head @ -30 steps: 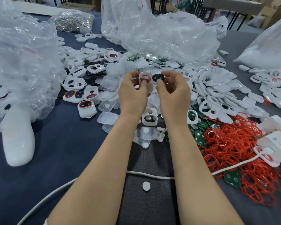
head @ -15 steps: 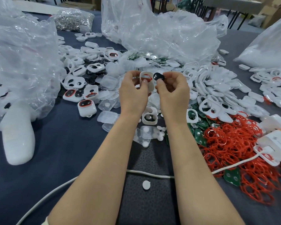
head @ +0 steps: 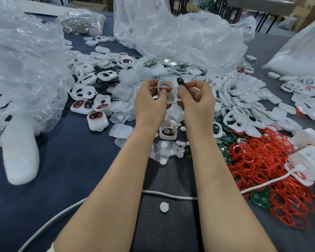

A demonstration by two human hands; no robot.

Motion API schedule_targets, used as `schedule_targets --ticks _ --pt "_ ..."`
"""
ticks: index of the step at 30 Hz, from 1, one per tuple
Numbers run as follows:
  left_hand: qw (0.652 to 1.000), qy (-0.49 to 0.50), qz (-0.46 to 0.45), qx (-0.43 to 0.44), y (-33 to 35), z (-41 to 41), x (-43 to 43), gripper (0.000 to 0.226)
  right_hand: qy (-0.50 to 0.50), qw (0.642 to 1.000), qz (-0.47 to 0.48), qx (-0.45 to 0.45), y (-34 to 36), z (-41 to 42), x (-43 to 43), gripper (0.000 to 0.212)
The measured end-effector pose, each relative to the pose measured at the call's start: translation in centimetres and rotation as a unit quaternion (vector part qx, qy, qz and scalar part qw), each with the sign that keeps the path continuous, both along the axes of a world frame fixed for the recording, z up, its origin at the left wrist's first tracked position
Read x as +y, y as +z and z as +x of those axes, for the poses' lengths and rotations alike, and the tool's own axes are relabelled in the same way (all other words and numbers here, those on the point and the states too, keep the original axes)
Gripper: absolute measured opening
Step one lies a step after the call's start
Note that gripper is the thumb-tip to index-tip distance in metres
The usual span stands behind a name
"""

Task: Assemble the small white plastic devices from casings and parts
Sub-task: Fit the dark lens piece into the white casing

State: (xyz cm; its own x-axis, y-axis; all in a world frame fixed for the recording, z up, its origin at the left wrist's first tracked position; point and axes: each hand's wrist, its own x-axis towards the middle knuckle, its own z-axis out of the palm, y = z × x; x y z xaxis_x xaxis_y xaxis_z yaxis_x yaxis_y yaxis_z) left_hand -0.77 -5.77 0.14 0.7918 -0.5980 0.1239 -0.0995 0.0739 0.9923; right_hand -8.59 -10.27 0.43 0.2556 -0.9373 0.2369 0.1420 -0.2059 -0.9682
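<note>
Above the tabletop [head: 71,160], the left hand [head: 151,104] grips a white case [head: 165,91]. The right hand [head: 196,102] pinches a small black piece [head: 181,82] just beside it. A loose pinch could drop it.

Glossy white plastic casings [head: 244,102] are lying on a tabletop [head: 71,170] covered in matt dark cloth. Crinkled clear plastic bags [head: 180,39] are catching the light, and thin red rubbery rings [head: 258,160] are looking matt.

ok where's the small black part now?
Head view, centre: the small black part is pinched by the right hand, just right of the white casing in the left hand.
</note>
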Motion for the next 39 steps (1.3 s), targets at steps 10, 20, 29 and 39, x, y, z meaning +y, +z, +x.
schedule_targets --ticks 10,20,29,39 --pt "1.000 0.011 0.006 -0.029 0.1 -0.1 0.1 0.013 -0.049 0.997 -0.038 0.044 -0.3 0.0 0.0 0.019" --pt "0.999 0.020 0.003 -0.036 0.1 -0.2 0.1 0.013 0.021 0.998 0.050 -0.014 -0.3 0.1 -0.7 0.024" --pt "0.999 0.016 -0.004 -0.040 -0.1 -0.1 0.0 0.013 -0.019 0.998 -0.027 0.050 -0.5 0.1 -0.3 0.020" --pt "0.996 0.009 -0.011 -0.092 -0.4 -0.1 -0.1 0.017 -0.053 0.960 -0.206 0.184 -0.6 0.5 0.5 0.022"
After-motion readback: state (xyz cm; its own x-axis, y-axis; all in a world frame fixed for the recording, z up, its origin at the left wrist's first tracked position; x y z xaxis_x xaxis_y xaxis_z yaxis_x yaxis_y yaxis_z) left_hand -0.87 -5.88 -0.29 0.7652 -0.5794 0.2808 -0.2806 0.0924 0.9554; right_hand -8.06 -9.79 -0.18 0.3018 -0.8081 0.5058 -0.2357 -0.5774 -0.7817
